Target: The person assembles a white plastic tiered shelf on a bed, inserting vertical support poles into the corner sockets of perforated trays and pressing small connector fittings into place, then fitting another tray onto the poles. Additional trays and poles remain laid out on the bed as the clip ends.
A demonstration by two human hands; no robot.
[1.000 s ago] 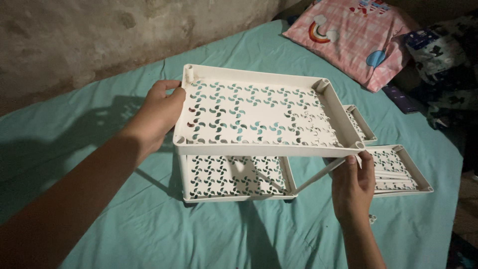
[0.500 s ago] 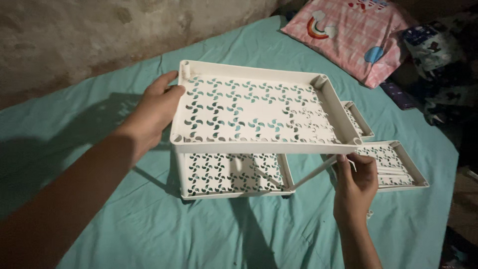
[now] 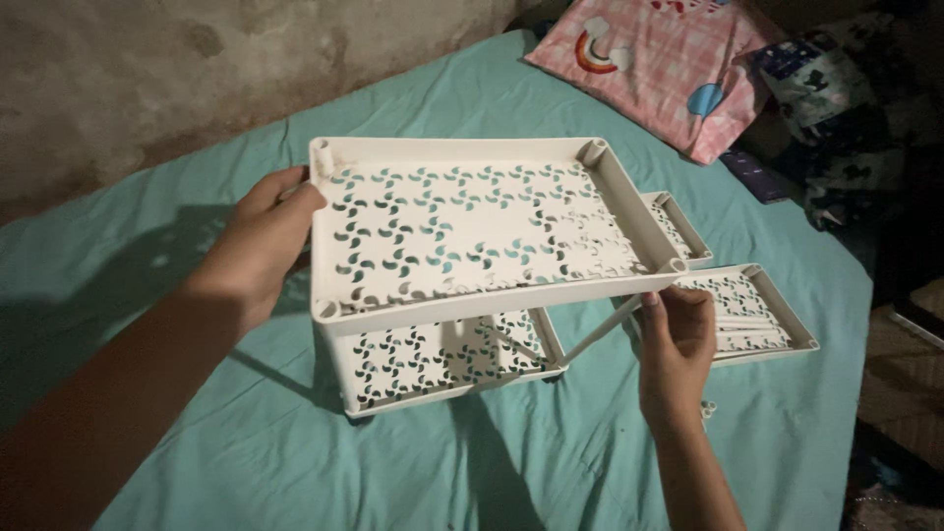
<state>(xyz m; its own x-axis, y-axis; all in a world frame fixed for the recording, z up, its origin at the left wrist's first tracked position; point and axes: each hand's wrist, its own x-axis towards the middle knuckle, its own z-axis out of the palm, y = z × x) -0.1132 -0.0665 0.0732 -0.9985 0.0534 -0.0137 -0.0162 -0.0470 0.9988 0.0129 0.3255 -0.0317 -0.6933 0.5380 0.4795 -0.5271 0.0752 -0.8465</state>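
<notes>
Left hand (image 3: 258,246) clamped on the left short edge of a white plastic tray (image 3: 472,231), thumb over the rim near the far-left corner socket. Tray held in the air, tilted, pinwheel cut-outs across its floor.

Right hand (image 3: 677,339) below the near-right corner of that tray, fingers pinched round the top of a thin white post (image 3: 600,334). Post slanted, leaning down and left from the right hand toward a second tray (image 3: 442,364) lying on the teal bedsheet (image 3: 551,462) directly under the raised one.

Just beyond the right hand: a third tray (image 3: 752,315) flat on the sheet, loose white rods lying in it. Part of a fourth tray (image 3: 678,228) visible behind the raised one. Pink pillow (image 3: 669,69) well away, past both hands. Small white bit on the sheet by the right wrist, too small to identify.

Judgement on doing this step well: post top likely meant for the round socket at the tray's near-right corner. Better seated with the post brought upright first, then the tray levelled and lowered straight onto it. Left grip best kept firm to stop the tray swinging. Soft bedding under the lower tray a probable cause of wobble. Cannot tell whether the post foot is seated below, nor how the other three corners stand.
</notes>
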